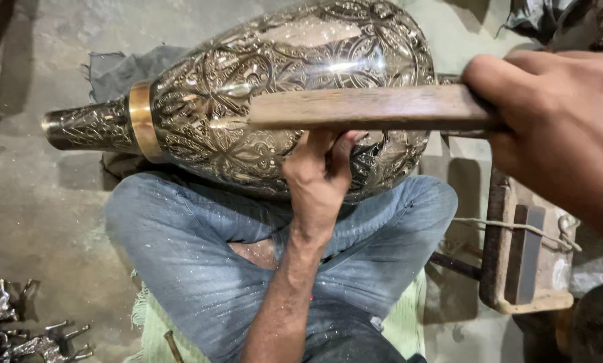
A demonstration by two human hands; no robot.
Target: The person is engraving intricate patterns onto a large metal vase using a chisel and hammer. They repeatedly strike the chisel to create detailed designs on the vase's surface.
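A large engraved metal vase [294, 87] lies on its side across the upper middle of the frame, resting on the lap of a seated person in blue jeans [194, 262]. Its narrow neck, set off by a plain brass band [142, 121], points to the upper left. The body is covered in fine floral chasing and shines brightly.

At the right of the frame the right hand [556, 128] is closed tight around the end of a flat wooden tool [372, 107], which is laid lengthwise against the vase's belly. The left hand [318, 178] is pressed up against the underside of the vase, fingers spread on the metal — bracing it rather than gripping it.

For the work to go well, it is judged that the vase should be kept steady by the bracing hand and the tool held flat to the curve, so the chased pattern is not marred. Whether the tool bears a metal tip cannot be told.

At lower right a small wooden stand [523, 269] is seen; at lower left, small metal figures [26, 336] lie on the floor.
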